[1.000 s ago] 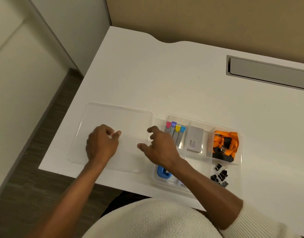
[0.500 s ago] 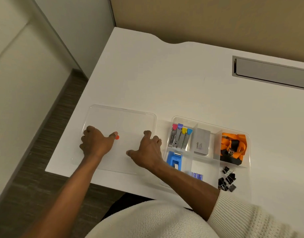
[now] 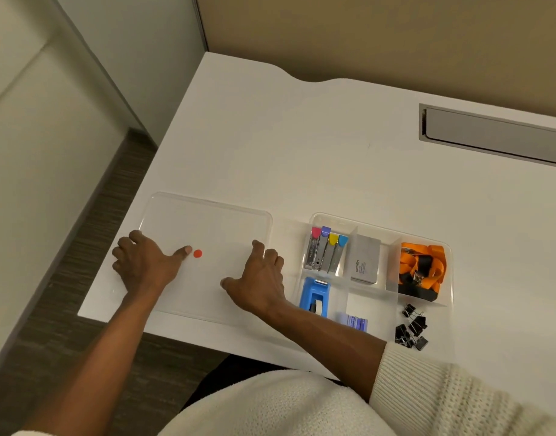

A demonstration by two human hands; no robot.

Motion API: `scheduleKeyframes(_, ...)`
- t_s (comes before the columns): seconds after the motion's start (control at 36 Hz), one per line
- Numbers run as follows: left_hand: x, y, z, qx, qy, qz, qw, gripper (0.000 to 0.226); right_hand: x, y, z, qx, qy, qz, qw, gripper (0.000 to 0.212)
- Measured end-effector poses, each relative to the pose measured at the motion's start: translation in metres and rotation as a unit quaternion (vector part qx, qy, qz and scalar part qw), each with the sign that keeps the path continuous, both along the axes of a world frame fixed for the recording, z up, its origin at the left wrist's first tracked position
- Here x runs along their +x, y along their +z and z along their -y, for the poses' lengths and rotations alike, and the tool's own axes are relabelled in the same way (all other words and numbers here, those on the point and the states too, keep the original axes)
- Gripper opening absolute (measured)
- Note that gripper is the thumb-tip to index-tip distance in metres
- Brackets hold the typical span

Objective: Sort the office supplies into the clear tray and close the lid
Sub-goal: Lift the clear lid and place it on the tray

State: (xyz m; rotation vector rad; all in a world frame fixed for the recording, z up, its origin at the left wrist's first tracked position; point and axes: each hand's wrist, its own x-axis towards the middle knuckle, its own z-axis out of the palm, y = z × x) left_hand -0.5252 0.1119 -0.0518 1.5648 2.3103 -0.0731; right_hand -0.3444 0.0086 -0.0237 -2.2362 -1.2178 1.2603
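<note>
Grey box (image 3: 364, 259) labelled "comlin" in tray (image 3: 377, 220)

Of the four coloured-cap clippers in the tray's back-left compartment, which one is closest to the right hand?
The pink-capped one: it is leftmost in the row, on the side toward the right hand. Purple, yellow and blue follow, each farther away.

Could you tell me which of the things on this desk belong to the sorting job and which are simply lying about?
Part of the job:
- clear tray
- lid, flat on the desk, both hands on it
- nail clippers
- grey box
- orange lanyard
- blue stapler
- staples box
- binder clips

Just there:
- grey cable slot
- red dot on the lid
</note>
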Motion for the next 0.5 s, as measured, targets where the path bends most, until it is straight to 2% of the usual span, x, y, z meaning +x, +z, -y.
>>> scheduleKeyframes(0.14, 0.001, 0.003, 0.001, 0.006, 0.026, 0.013, 1.000, 0.121, 0.002, 0.008, -0.009, 0.003, -0.128, -0.091, 0.988, 0.097)
scheduleKeyframes(0.25, -0.004, 0.010, -0.007, -0.007, 0.074, 0.052, 0.996, 0.126, 0.017, 0.019, -0.017, 0.000, -0.242, -0.182, 0.953, 0.083)
scheduleKeyframes(0.33, -0.010, 0.015, -0.010, -0.014, 0.100, 0.096, 0.990, 0.125, 0.030, 0.033, -0.017, 0.039, -0.268, -0.238, 0.933, 0.076)
scheduleKeyframes(0.42, -0.010, 0.024, -0.008, 0.003, 0.103, 0.147, 0.984, 0.121, 0.042, 0.049, -0.008, 0.101, -0.241, -0.223, 0.939, 0.074)
scheduleKeyframes(0.5, 0.000, 0.037, 0.000, 0.034, 0.105, 0.174, 0.978, 0.114, 0.054, 0.065, 0.008, 0.168, -0.190, -0.146, 0.956, 0.076)
